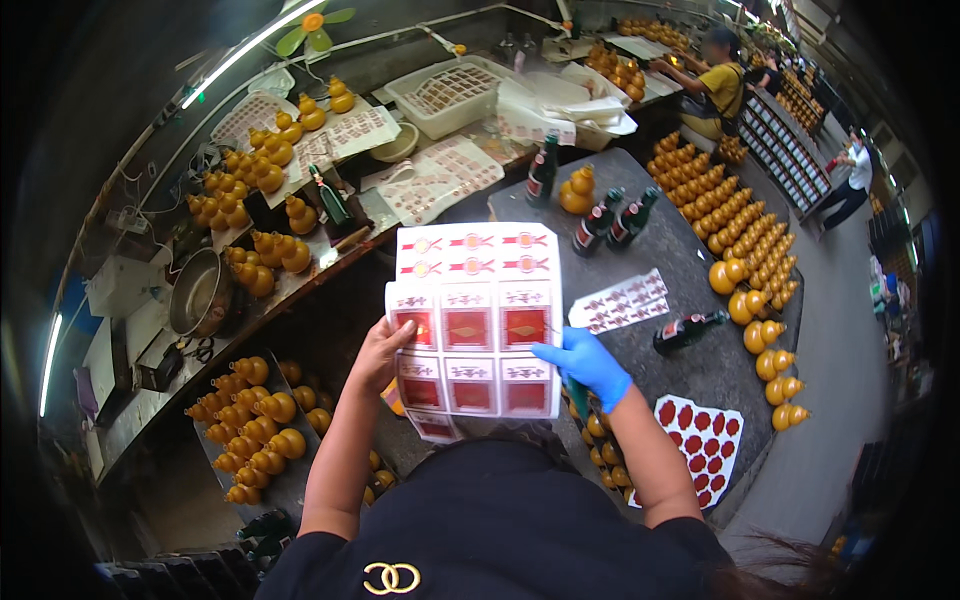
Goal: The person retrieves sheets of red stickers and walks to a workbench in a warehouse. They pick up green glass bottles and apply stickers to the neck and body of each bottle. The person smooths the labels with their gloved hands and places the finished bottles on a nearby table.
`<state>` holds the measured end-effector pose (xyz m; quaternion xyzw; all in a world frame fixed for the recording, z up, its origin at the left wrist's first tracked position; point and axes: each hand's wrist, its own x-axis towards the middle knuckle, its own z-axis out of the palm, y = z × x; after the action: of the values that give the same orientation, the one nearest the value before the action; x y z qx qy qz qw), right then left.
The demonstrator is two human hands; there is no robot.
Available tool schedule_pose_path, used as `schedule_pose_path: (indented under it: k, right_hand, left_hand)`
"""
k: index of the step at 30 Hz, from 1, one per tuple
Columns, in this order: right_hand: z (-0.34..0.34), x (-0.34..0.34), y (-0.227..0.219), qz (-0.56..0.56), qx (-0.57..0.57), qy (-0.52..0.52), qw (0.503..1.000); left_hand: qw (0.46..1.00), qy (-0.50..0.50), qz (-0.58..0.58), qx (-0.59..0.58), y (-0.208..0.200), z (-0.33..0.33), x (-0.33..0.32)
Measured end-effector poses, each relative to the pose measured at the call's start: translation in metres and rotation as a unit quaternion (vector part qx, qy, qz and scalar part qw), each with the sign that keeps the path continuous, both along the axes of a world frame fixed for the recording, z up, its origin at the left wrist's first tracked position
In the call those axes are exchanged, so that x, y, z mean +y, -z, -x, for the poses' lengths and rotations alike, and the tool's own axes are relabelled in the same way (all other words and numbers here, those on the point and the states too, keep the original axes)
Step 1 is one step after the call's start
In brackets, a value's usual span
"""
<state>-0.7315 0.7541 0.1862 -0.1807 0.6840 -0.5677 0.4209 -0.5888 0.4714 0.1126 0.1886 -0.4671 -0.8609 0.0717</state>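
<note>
In front of my body I hold curling white label sheets [470,365] printed with rows of red square labels. Another sheet with small red ribbon-shaped labels [471,255] shows at their upper end. My left hand [380,352], bare, grips the left edge with its thumb on top. My right hand [592,366], in a blue glove, pinches the right edge; its fingers behind the paper are hidden. To the right on the dark table [690,285] lie a sheet of small labels [622,302], a green glass bottle [690,330] on its side, and a sheet of dark red labels [700,445].
Beyond the sheets stand green bottles [597,222] and an amber gourd-shaped bottle [577,190]. Rows of gourd bottles [745,235] line the right edge; more [260,425] stand lower left. A left bench holds a metal pan [200,292]. Two people [715,90] [856,168] are farther off.
</note>
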Motion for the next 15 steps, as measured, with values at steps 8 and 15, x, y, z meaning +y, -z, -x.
schedule_pose_path:
  k: [8,15]
  right_hand:
    - [0.123,-0.194,0.042,0.172,0.006,0.202,0.964]
    - [0.385,-0.353,0.087,0.1,0.289,0.359,0.882]
  left_hand:
    - [0.969,-0.222,0.046,-0.096,0.026,-0.064,-0.119]
    - [0.939,-0.322,-0.037,-0.114,0.072,-0.037,-0.166]
